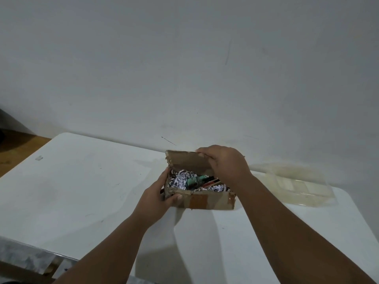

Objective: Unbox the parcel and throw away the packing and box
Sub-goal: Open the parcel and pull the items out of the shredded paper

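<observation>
While the small, scruffy brown cardboard box (205, 199) sits on the white plastic folding table (82, 181), close to its far edge by the pale grey wall (184, 58), the person has both hands on it. Left hand (158, 193) is wrapped round the box's left end, thumb pressed on the near front face and fingers curled up the side, so it's closed on the cardboard. Right hand (223, 162) reaches over the top and pinches the raised brown back flap (188, 160), holding it upright, fingers bent over its top edge. So the box is open, and inside you can see shredded white paper packing (180, 181) with something teal-green (193, 180) and a dark reddish item (211, 181) nestled in it, can't tell what they are. Just right of the box, a clear, yellowish plastic tray (293, 185) lies flat on the table.
</observation>
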